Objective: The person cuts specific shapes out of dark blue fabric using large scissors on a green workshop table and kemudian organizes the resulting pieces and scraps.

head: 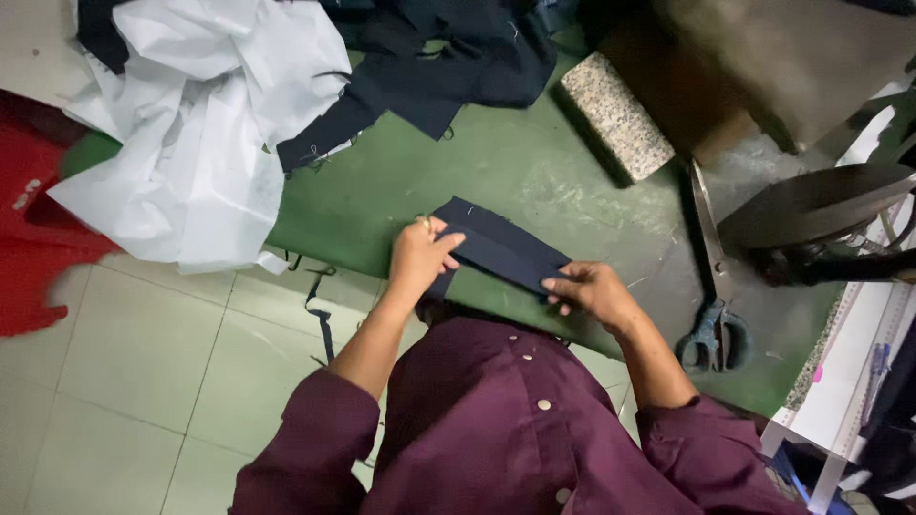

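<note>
Both arms reach forward from maroon sleeves pushed up above the elbows, forearms bare. Left forearm angles up and slightly right; left hand (420, 256) lies palm down, wrist a little bent, fingers curled and pointing right, a ring on one finger. Right forearm angles up and left from its elbow; right hand (590, 289) lies palm down, fingers pointing left, fingertips pressed flat. The hands are near each other, not touching.

bare green tabletop (515, 181) lies open between the dark cloth heap (448, 57), speckled block (615, 114) and scissors (714, 315).
</note>
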